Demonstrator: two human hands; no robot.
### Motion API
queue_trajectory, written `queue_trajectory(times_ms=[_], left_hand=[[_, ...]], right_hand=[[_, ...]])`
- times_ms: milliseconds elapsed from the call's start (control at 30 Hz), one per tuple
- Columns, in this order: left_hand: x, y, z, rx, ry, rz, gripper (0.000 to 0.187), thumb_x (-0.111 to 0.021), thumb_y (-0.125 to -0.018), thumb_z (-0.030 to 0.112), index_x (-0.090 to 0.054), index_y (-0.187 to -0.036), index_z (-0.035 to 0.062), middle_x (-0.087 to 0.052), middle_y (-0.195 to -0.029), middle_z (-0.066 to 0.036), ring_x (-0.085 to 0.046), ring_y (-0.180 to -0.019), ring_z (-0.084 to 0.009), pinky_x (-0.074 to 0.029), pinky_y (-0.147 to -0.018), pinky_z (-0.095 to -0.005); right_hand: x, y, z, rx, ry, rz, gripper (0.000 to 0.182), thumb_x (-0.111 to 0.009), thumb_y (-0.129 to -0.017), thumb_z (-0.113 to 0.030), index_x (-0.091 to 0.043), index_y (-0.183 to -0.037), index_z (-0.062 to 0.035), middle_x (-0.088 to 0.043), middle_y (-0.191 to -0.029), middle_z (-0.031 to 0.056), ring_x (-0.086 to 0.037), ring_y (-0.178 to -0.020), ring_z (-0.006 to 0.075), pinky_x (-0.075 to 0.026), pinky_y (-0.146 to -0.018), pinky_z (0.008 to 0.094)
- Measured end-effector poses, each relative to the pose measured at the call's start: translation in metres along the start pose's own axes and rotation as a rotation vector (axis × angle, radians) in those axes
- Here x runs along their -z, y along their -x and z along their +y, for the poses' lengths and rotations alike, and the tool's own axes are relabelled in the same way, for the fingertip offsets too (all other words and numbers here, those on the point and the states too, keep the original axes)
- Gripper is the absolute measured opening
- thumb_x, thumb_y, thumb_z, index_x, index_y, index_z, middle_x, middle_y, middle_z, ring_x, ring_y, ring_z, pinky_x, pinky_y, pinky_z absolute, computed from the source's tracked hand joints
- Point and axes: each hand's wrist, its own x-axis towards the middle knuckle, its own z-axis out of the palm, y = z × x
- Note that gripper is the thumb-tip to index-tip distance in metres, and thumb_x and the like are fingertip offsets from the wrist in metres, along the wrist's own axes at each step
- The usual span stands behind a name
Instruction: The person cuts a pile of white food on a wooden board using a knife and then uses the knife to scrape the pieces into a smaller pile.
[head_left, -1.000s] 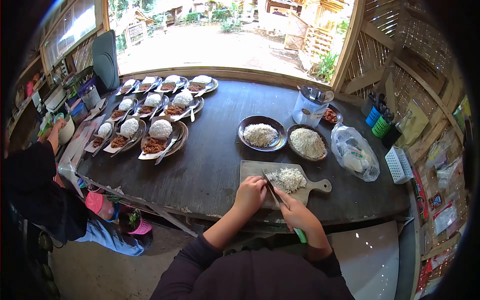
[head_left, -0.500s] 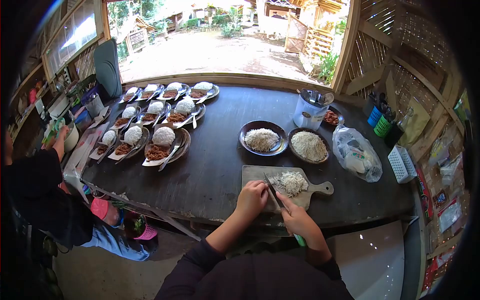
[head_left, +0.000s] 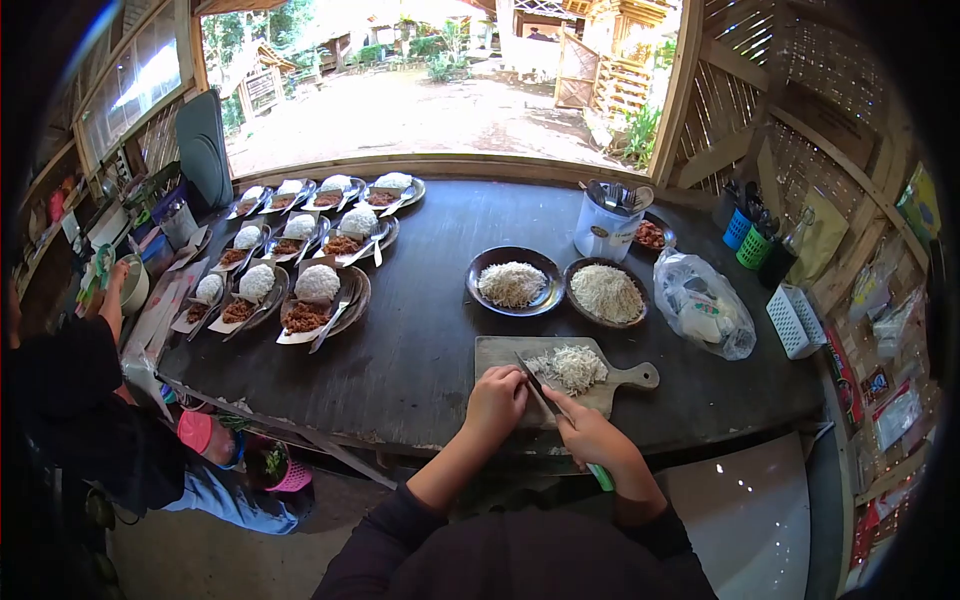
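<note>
My right hand (head_left: 592, 432) is wrapped round the green-handled knife (head_left: 532, 378), its blade pointing up and left over the wooden cutting board (head_left: 490, 352). Close to the blade's left side, my left hand (head_left: 498, 398) rests on the board with its fingers curled; what they hold, if anything, is hidden. A pile of pale shreds (head_left: 572, 369) lies on the board, right of the blade. Behind the board stand a dark plate with pale shreds (head_left: 511, 284) and a brown plate with a larger heap (head_left: 606, 293).
Several plates of rice and brown food (head_left: 317, 284) stand at the left. A cutlery tub (head_left: 605, 226), plastic bag (head_left: 704, 305) and white basket (head_left: 795, 322) are at the right. At the far left, a person (head_left: 80, 400) handles something green by a bowl.
The whole view has shifted slightly, with the table's things a little farther left. Both my hands stay at the board, the knife in nearly the same place.
</note>
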Motion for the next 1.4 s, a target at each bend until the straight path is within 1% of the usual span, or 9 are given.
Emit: queue_trajectory(times_ms=[200,267,800,867,900,1000,1067,1300,1400], left_hand=[[-0.001,0.000,0.001,0.010,-0.032,0.035,0.013,-0.066,-0.078,0.007,-0.069,-0.090,0.0013,-0.069,-0.100,-0.013,-0.063,-0.098,-0.0315,-0.051,-0.088,-0.0397],[-0.002,0.002,-0.003,-0.002,-0.027,0.031,0.014,-0.067,-0.078,0.008,-0.070,-0.090,0.0020,-0.069,-0.100,-0.012,-0.063,-0.097,-0.0315,-0.051,-0.087,-0.0396],[0.000,0.002,0.002,0.017,-0.027,0.028,0.010,-0.066,-0.079,0.006,-0.069,-0.088,0.0022,-0.069,-0.100,-0.011,-0.064,-0.096,-0.0310,-0.051,-0.086,-0.0390],[-0.001,0.002,0.001,0.003,-0.028,0.042,0.010,-0.066,-0.079,0.006,-0.068,-0.087,0.0019,-0.069,-0.100,-0.011,-0.064,-0.096,-0.0312,-0.051,-0.086,-0.0392],[-0.002,0.002,0.001,0.004,-0.029,0.041,0.010,-0.066,-0.079,0.006,-0.068,-0.087,0.0019,-0.069,-0.100,-0.011,-0.064,-0.096,-0.0312,-0.051,-0.086,-0.0392],[-0.003,0.002,0.001,0.016,-0.046,0.047,0.011,-0.066,-0.078,0.006,-0.068,-0.088,0.0014,-0.069,-0.100,-0.012,-0.063,-0.097,-0.0315,-0.051,-0.086,-0.0396],[-0.001,0.001,0.002,-0.009,-0.053,0.017,0.013,-0.064,-0.081,0.009,-0.067,-0.090,-0.0001,-0.067,-0.101,-0.015,-0.062,-0.099,-0.0328,-0.050,-0.087,-0.0405],[-0.002,0.002,0.004,-0.004,-0.073,0.014,0.013,-0.063,-0.081,0.008,-0.066,-0.089,-0.0008,-0.067,-0.100,-0.016,-0.062,-0.098,-0.0331,-0.050,-0.086,-0.0403],[-0.001,0.001,0.002,-0.015,-0.093,0.052,0.014,-0.066,-0.078,0.006,-0.068,-0.091,0.0011,-0.068,-0.099,-0.014,-0.063,-0.096,-0.0326,-0.051,-0.086,-0.0394]], right_hand=[[-0.009,-0.005,0.008,0.066,0.035,0.064,0.054,-0.040,-0.095,-0.012,-0.036,-0.148,-0.0204,-0.059,-0.064,0.0143,-0.054,-0.044,0.0186,-0.050,-0.047,0.0342],[-0.005,0.001,0.010,0.012,-0.029,0.036,0.053,-0.041,-0.096,-0.012,-0.037,-0.148,-0.0211,-0.060,-0.065,0.0142,-0.054,-0.044,0.0182,-0.050,-0.047,0.0338],[-0.005,0.008,0.010,0.023,-0.061,0.018,0.054,-0.041,-0.096,-0.012,-0.036,-0.149,-0.0239,-0.059,-0.062,0.0124,-0.053,-0.044,0.0165,-0.050,-0.049,0.0329],[-0.003,0.009,0.005,0.020,-0.041,0.001,0.054,-0.041,-0.098,-0.011,-0.033,-0.150,-0.0228,-0.047,-0.055,0.0013,-0.048,-0.043,0.0110,-0.047,-0.045,0.0293],[-0.001,0.008,0.005,0.019,-0.042,0.000,0.054,-0.041,-0.098,-0.011,-0.033,-0.150,-0.0228,-0.047,-0.055,0.0013,-0.048,-0.043,0.0110,-0.047,-0.045,0.0293],[0.005,0.005,0.004,0.009,-0.066,-0.049,0.054,-0.040,-0.098,-0.012,-0.031,-0.151,-0.0226,-0.048,-0.056,0.0022,-0.049,-0.044,0.0116,-0.047,-0.044,0.0294],[0.008,0.002,0.003,-0.009,-0.031,-0.066,0.054,-0.039,-0.096,-0.012,-0.033,-0.149,-0.0189,-0.058,-0.065,0.0134,-0.055,-0.046,0.0184,-0.049,-0.047,0.0340],[-0.001,-0.007,0.005,0.000,0.003,-0.019,0.055,-0.037,-0.095,-0.011,-0.033,-0.149,-0.0214,-0.060,-0.067,0.0149,-0.056,-0.046,0.0199,-0.051,-0.047,0.0354],[-0.004,-0.006,0.008,0.034,-0.005,0.006,0.055,-0.038,-0.095,-0.011,-0.033,-0.149,-0.0223,-0.060,-0.067,0.0153,-0.056,-0.045,0.0203,-0.051,-0.046,0.0360]])
